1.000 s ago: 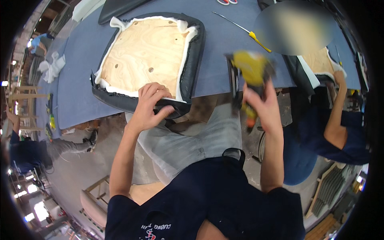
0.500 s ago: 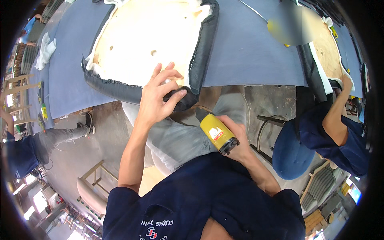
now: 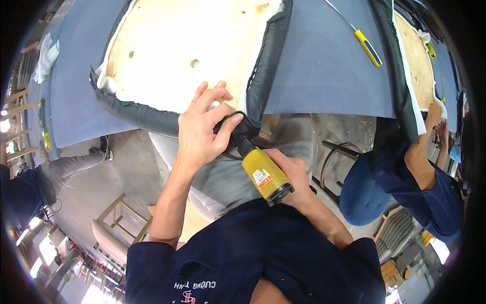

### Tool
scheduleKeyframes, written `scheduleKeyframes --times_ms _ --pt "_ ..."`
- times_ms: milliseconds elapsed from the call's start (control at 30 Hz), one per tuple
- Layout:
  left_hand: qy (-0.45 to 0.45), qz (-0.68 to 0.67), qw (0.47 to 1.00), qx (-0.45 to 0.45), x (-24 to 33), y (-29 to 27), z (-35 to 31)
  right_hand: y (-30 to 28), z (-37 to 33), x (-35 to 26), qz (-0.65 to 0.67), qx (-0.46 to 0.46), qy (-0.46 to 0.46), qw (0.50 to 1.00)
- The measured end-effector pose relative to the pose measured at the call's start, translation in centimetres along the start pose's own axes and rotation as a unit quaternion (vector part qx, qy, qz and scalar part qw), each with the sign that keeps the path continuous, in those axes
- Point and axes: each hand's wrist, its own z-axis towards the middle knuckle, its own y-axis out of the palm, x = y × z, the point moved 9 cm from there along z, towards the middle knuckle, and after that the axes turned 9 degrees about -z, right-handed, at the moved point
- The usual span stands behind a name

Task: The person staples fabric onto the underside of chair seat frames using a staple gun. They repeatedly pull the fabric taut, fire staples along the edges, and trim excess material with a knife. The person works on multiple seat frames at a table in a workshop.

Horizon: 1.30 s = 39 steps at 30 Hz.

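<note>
The seat [image 3: 192, 55] lies upside down on the blue tabletop [image 3: 324, 71], its near corner sticking over the edge. The left hand [image 3: 202, 126] pinches the black cover [image 3: 253, 86] tight at that corner. The right hand [image 3: 293, 177] grips a yellow stapler [image 3: 264, 176], its tip touching the same corner from below. A yellow screwdriver [image 3: 368, 47] lies right of the seat.

— What differs from 1 second ago?
— The right hand [image 3: 293, 175] brings the yellow stapler [image 3: 264, 175] down from table height to the seat cushion [image 3: 177, 61] edge.
— And the left hand [image 3: 202, 126]?
— It now pinches the black cover [image 3: 248, 121] at the corner.
</note>
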Motion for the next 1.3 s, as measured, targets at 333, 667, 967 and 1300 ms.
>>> scheduleKeyframes --times_ms 333,667,967,1300 --pt "0.003 -0.004 1.0 -0.005 -0.1 0.5 0.7 -0.6 2.2 0.7 -0.106 -0.009 -0.062 0.992" --pt "0.033 0.048 0.991 -0.122 3.1 -0.5 -0.3 -3.9 -3.0 1.7 -0.013 0.047 -0.058 0.997" --pt "0.093 0.141 0.973 -0.156 6.4 0.9 0.3 -5.6 -6.3 5.1 0.016 0.067 -0.007 0.998" --pt "0.081 0.139 0.975 -0.154 4.4 1.0 -2.0 -4.8 -5.2 5.9 0.003 0.038 -0.002 0.999"
